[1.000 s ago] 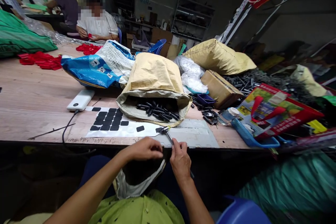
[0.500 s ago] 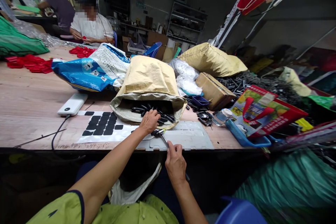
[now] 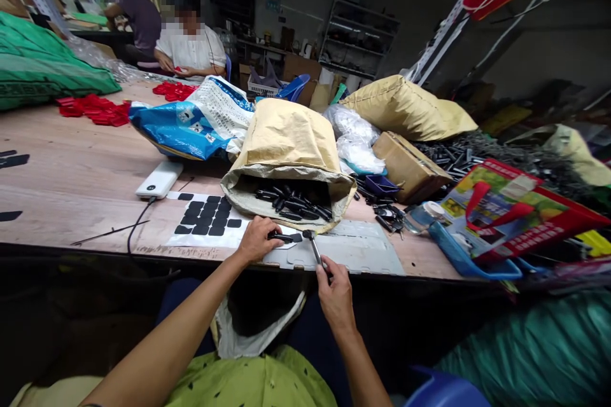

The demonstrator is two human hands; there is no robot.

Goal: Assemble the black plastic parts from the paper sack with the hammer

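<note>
The left hand [image 3: 259,240] pinches the slim black piece [image 3: 284,238] near the worktop's front edge [image 3: 107,243], its long axis running sideways toward the hammer [image 3: 316,254] gripped by the right hand [image 3: 336,289], hands apart

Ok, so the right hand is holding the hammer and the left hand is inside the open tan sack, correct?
Not quite: the left hand is outside the open tan sack, in front of its mouth, holding a black piece, as the head view shows. The right hand is indeed holding the hammer.
</note>
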